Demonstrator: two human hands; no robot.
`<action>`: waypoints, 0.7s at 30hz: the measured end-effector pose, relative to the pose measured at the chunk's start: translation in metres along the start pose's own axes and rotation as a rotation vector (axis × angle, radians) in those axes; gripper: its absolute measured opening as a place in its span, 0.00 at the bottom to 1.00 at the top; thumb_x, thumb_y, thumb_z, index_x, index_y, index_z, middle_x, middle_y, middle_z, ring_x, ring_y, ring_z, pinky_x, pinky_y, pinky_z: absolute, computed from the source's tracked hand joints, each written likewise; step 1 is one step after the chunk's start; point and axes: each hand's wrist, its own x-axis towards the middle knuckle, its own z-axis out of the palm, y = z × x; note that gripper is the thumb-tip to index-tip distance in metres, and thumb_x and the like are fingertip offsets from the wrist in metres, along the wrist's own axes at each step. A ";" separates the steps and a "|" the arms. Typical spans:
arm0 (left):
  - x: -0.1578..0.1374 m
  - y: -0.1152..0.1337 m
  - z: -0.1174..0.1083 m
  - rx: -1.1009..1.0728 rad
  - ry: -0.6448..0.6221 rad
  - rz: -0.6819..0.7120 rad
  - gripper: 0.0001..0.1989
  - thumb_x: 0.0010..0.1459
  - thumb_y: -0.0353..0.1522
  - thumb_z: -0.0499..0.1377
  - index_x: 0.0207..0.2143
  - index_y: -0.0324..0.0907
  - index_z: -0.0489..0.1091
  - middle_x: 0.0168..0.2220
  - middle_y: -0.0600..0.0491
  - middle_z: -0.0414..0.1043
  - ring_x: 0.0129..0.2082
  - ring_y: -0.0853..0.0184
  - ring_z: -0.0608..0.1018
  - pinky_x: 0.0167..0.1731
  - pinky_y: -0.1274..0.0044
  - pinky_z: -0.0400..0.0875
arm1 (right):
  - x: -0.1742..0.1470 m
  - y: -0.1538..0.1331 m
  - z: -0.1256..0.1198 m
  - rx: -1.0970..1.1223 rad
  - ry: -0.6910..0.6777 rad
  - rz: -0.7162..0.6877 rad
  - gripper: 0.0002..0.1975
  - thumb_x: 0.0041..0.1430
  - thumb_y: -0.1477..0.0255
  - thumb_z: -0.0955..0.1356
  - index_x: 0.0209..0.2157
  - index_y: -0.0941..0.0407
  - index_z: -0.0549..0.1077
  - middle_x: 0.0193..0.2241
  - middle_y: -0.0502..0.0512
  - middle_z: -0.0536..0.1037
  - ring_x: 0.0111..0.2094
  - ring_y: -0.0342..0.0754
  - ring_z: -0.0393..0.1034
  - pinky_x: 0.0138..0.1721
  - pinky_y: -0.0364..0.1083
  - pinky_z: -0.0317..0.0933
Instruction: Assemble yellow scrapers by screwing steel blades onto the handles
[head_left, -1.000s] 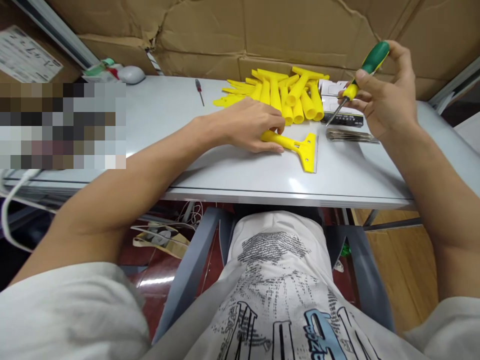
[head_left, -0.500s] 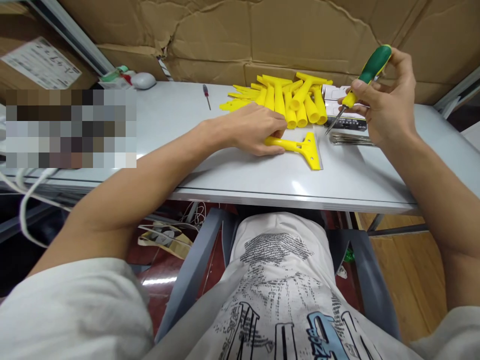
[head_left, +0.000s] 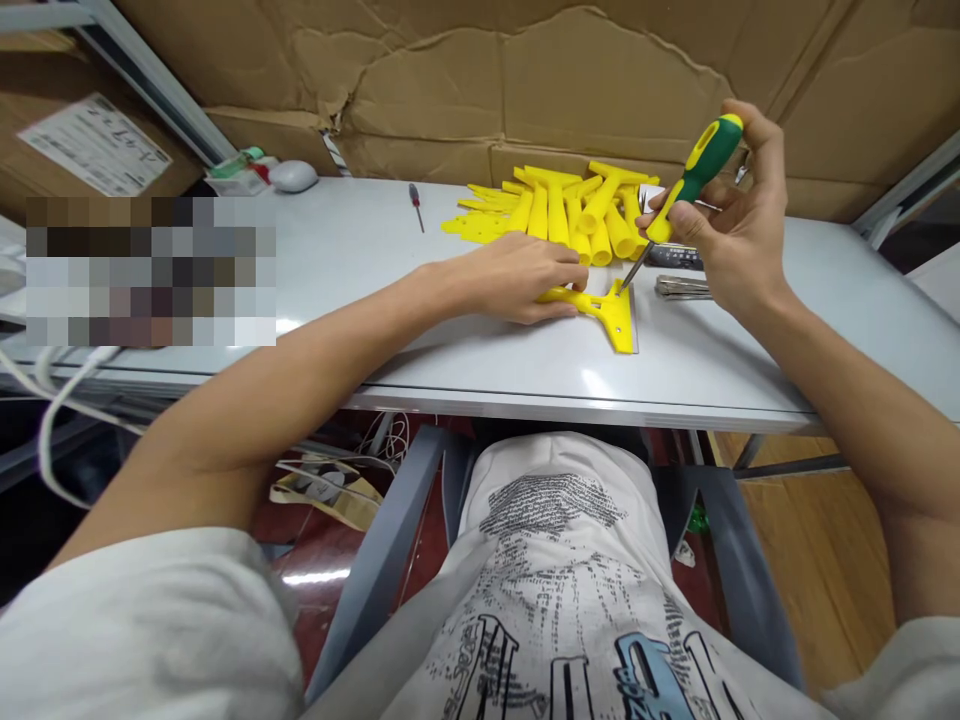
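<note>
The right hand (head_left: 739,235), gripping the green-and-yellow screwdriver (head_left: 686,185), has come down so its tip now meets the head of the yellow scraper (head_left: 607,308) (earlier it hovered above); the left hand (head_left: 517,280) presses the scraper's handle against the table (head_left: 465,360), so fastening appears underway.

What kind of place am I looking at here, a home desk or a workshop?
Probably a small assembly or packing workbench, not a home desk. A pile of identical yellow scrapers lies on the grey table, flattened cardboard lines the wall behind, and the right hand holds a screwdriver.
</note>
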 end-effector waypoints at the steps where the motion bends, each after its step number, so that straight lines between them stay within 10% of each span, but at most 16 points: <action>1: 0.000 -0.001 0.001 0.003 0.003 0.000 0.16 0.76 0.44 0.61 0.56 0.47 0.81 0.52 0.45 0.83 0.45 0.55 0.83 0.43 0.69 0.68 | -0.001 0.000 0.002 0.007 0.011 -0.053 0.49 0.48 0.41 0.85 0.65 0.27 0.61 0.63 0.47 0.73 0.57 0.56 0.83 0.54 0.61 0.87; 15: 0.001 -0.004 0.001 0.040 0.016 0.029 0.15 0.78 0.42 0.62 0.59 0.49 0.82 0.54 0.46 0.83 0.48 0.56 0.83 0.41 0.71 0.66 | -0.011 -0.023 0.007 -0.049 -0.061 -0.048 0.52 0.48 0.44 0.85 0.69 0.22 0.61 0.68 0.44 0.77 0.62 0.61 0.82 0.57 0.68 0.85; 21: 0.001 -0.007 0.003 0.042 0.052 0.052 0.15 0.79 0.42 0.62 0.60 0.47 0.82 0.54 0.44 0.83 0.47 0.56 0.83 0.41 0.71 0.65 | -0.007 -0.025 -0.002 -0.013 -0.235 -0.124 0.51 0.50 0.46 0.86 0.69 0.30 0.63 0.52 0.49 0.85 0.59 0.63 0.85 0.53 0.65 0.87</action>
